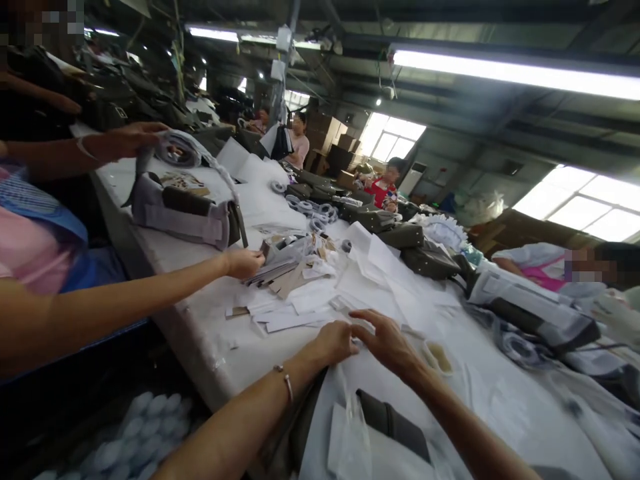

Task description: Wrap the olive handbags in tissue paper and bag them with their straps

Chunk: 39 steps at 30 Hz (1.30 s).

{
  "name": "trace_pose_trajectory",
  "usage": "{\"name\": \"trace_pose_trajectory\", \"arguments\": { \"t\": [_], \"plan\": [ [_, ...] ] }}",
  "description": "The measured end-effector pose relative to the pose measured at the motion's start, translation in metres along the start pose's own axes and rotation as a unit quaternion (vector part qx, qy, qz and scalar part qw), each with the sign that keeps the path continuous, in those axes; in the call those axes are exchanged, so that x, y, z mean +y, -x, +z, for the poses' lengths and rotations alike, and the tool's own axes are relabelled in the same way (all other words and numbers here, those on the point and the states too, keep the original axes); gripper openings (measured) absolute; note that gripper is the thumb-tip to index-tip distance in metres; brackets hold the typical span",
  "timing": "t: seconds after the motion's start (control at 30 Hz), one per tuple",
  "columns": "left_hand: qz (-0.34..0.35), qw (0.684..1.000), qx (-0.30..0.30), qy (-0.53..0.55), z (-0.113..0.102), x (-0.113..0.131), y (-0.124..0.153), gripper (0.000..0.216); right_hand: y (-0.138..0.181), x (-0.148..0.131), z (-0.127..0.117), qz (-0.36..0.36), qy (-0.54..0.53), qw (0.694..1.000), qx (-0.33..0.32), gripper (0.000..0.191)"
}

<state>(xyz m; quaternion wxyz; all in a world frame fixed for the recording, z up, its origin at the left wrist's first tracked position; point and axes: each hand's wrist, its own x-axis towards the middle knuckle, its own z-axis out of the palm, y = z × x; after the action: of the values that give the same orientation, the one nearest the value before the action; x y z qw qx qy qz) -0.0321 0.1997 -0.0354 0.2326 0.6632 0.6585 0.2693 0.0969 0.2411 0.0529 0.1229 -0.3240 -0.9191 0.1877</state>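
Note:
My left hand (336, 343) is closed in a pinch above the near part of the table; what its fingertips hold is too small to make out. Right beside it, my right hand (384, 337) has its fingers bent but apart, their tips close to the left fingers. Below both hands lies a dark handbag (393, 423), partly covered by white wrapping and clear plastic film (353, 433). The upper edge of the film reaches up towards my fingers. Just past my right wrist is a small yellowish item (439, 357), its kind unclear.
A co-worker's arms reach in from the left, near a partly wrapped bag (183, 213). Paper strips and tags (295, 267) lie in a pile on the white table (200, 347). Dark bags (430, 257) line the far side; another wrapped bag (530, 307) is right. White rolls (150, 427) sit below left.

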Motion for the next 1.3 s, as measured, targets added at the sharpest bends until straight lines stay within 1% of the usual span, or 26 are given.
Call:
{"name": "trace_pose_trajectory", "arguments": {
  "t": [0.1,0.2,0.27,0.37,0.47,0.57,0.67,0.77,0.83,0.9,0.97,1.03,1.1,1.13,1.2,1.3],
  "plan": [
    [-0.005,1.0,-0.014,0.01,0.004,-0.004,-0.006,0.021,-0.054,0.006,-0.006,0.043,-0.008,0.999,0.001,0.028],
    [-0.002,0.999,-0.029,0.018,0.006,-0.01,-0.011,0.024,-0.116,0.012,-0.003,0.07,-0.009,0.997,0.003,0.027],
    [0.004,0.999,-0.042,0.026,0.008,-0.014,-0.014,0.025,-0.16,0.015,0.006,0.07,0.007,0.997,0.008,0.027],
    [0.012,0.998,-0.047,0.042,0.013,-0.019,-0.017,0.025,-0.219,0.02,0.026,0.075,0.028,0.997,0.01,0.029],
    [0.018,0.997,-0.061,0.052,0.018,-0.02,-0.018,0.026,-0.264,0.026,0.046,0.098,0.065,0.993,0.006,0.031],
    [0.015,0.995,-0.082,0.052,0.02,-0.017,-0.018,0.029,-0.288,0.034,0.057,0.11,0.101,0.989,-0.021,0.035],
    [0.012,0.994,-0.094,0.054,0.019,-0.014,-0.018,0.033,-0.295,0.041,0.055,0.1,0.124,0.985,-0.069,0.033],
    [0.012,0.993,-0.101,0.056,0.019,-0.012,-0.017,0.035,-0.291,0.043,0.046,0.092,0.132,0.981,-0.108,0.034],
    [0.015,0.994,-0.097,0.057,0.02,-0.012,-0.017,0.035,-0.284,0.038,0.045,0.084,0.137,0.979,-0.122,0.032],
    [0.018,0.994,-0.088,0.059,0.022,-0.012,-0.018,0.034,-0.276,0.03,0.051,0.077,0.146,0.979,-0.121,0.031],
    [0.02,0.995,-0.074,0.061,0.024,-0.013,-0.018,0.031,-0.268,0.021,0.064,0.082,0.16,0.978,-0.102,0.033],
    [0.022,0.996,-0.059,0.065,0.025,-0.014,-0.017,0.028,-0.262,0.014,0.077,0.098,0.172,0.978,-0.069,0.027],
    [0.022,0.996,-0.048,0.071,0.024,-0.015,-0.017,0.025,-0.258,0.011,0.082,0.12,0.175,0.977,-0.027,0.02],
    [0.024,0.996,-0.044,0.076,0.023,-0.016,-0.016,0.024,-0.256,0.012,0.079,0.13,0.172,0.976,-0.004,0.021],
    [0.026,0.995,-0.037,0.089,0.021,-0.016,-0.016,0.028,-0.25,0.016,0.065,0.149,0.158,0.975,0.041,0.023],
    [0.017,0.993,-0.01,0.12,0.016,-0.016,-0.017,0.03,-0.235,0.023,0.027,0.169,0.11,0.974,0.099,0.022]
  ]
}}
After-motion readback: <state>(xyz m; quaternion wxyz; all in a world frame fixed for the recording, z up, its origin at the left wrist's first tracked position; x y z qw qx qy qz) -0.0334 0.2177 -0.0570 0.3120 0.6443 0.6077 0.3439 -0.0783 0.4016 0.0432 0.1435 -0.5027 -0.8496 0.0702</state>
